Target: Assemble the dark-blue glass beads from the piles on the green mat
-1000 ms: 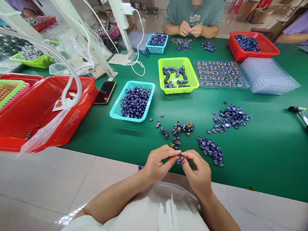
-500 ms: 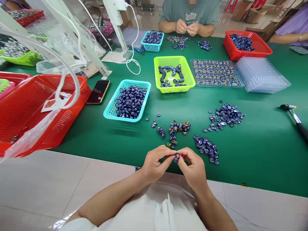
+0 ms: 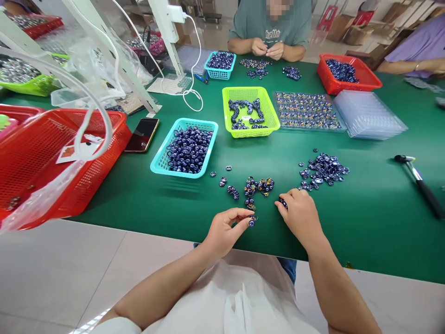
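Note:
Between thumb and fingers, my left hand (image 3: 227,230) pinches a small dark blue ring (image 3: 252,223) with a rounded shiny top. My right hand (image 3: 301,217) is over the near group of dark blue discs (image 3: 283,202), its thumb and fingers closed at the discs showing by the fingertips. The palm hides most of that group. Beyond my left hand lies a cluster of dark blue rings with coloured pieces (image 3: 257,186). A short row of dark blue pieces (image 3: 232,192) and a few loose ones are left of it.
A blue basket of rings (image 3: 155,162), a lime basket (image 3: 274,125) and a filled clear tray (image 3: 308,111) stand farther back. Loose discs (image 3: 327,168) and a hammer (image 3: 419,182) are to the right. A phone (image 3: 143,134) and red basket (image 3: 104,160) are left. A co-worker (image 3: 271,35) sits opposite.
My right hand has let go of the ring and moved right to the near group of discs. My left hand keeps hold of the ring, nearly in place. The view has shifted slightly.

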Motion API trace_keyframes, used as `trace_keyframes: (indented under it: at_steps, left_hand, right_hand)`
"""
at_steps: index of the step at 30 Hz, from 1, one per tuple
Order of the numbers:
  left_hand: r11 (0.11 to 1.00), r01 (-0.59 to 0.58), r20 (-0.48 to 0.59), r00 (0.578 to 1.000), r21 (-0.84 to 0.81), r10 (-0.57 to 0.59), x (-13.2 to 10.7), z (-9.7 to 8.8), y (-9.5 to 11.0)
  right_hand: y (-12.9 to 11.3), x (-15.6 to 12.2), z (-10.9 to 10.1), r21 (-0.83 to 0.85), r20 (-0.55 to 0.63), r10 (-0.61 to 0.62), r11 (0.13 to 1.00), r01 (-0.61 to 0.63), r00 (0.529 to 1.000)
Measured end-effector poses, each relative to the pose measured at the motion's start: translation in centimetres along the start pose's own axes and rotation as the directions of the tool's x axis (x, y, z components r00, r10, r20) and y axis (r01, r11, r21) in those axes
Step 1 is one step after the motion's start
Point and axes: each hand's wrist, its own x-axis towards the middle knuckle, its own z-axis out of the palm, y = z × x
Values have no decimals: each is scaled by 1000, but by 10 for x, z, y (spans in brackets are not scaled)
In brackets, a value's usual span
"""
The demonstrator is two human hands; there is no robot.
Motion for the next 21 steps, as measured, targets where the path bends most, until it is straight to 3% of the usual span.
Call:
trace_keyframes:
  at_steps: [6,9,12,16,21]
  left_hand:
    - [974,129,-13,991,-186,-134,6,-3,9]
    - [953,145,15,989,-266,-146,8,-5,5]
    - [920,174,42,984,-351,-171,9,-5,1]
    - [887,205,69,979,-415,-194,9,-2,2]
    - [876,179,103,984,-448,-149,3,6,7]
  right_hand:
    - [-2,-3,2,-35,6,23,999,-23,1000]
    - [-1,-9,-3,96,-64,93,992,-87,994]
    - [-6,-18,-9,324,-105,224,929,-180,969]
    - [-27,-32,-18,645,-5,414,697,-313,910]
    - [-74,-42,-12,905,67,490,336,-260,869]
